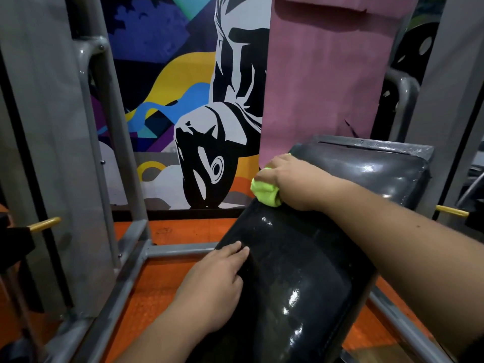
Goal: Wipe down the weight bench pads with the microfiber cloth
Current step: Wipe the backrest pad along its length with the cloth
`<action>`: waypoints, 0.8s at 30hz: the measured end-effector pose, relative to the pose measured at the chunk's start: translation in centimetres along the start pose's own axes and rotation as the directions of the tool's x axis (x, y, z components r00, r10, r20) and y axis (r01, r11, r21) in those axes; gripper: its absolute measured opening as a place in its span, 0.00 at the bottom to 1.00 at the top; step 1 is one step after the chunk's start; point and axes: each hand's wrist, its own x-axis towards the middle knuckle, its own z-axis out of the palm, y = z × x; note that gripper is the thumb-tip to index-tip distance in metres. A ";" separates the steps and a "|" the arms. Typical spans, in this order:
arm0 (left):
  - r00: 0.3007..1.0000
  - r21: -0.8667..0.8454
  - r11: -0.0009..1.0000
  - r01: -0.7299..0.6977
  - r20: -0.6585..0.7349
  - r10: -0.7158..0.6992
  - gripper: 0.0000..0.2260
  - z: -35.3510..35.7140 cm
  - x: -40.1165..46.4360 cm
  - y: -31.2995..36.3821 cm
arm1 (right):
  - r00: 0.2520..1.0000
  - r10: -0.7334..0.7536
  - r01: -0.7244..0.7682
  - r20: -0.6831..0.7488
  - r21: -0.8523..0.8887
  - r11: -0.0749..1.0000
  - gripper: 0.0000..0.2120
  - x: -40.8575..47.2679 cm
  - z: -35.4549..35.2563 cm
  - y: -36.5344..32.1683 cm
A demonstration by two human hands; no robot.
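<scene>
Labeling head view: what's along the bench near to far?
Glossy black near bench pad → left hand resting flat on its edge → right hand gripping the bunched lime-green microfiber cloth → black far bench pad → pink hanging mat.

Both forearms bare, no sleeves visible; hands (213, 279) ungloved, no rings, no watch.

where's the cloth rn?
Head view, right of centre: the green microfiber cloth is bunched in the right hand, pressed at the left edge where the near pad meets the far pad.
</scene>
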 end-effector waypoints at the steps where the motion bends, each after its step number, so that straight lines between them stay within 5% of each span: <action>1: 1.000 -0.004 1.000 -0.005 -0.001 0.005 0.28 0.0 -0.1 0.1 | 0.999 -0.011 0.010 0.050 0.024 1.000 0.25 -0.5 -0.2 0.3; 6: 1.000 0.005 1.000 -0.013 -0.023 0.013 0.28 0.2 -0.2 0.1 | 0.988 0.105 -0.101 0.114 -0.041 0.994 0.26 1.4 -1.5 0.5; 9: 1.000 -0.006 1.000 -0.001 -0.013 0.001 0.28 0.0 -0.2 -0.1 | 0.995 0.067 -0.061 0.074 -0.084 0.995 0.24 2.5 0.0 -1.4; 13: 0.999 0.001 0.999 -0.039 -0.016 0.039 0.28 0.4 -0.4 0.1 | 0.976 0.040 -0.034 0.215 -0.029 0.999 0.28 1.6 -1.0 -0.6; 19: 0.999 0.002 0.999 -0.033 -0.028 0.033 0.28 0.3 -0.2 -0.3 | 0.986 0.079 -0.057 0.144 -0.156 0.986 0.25 4.1 0.3 -3.0; 24: 0.999 -0.024 0.999 -0.029 -0.015 0.029 0.28 0.3 -0.3 0.0 | 0.967 0.064 -0.048 0.248 -0.071 0.996 0.27 3.2 -0.5 -1.2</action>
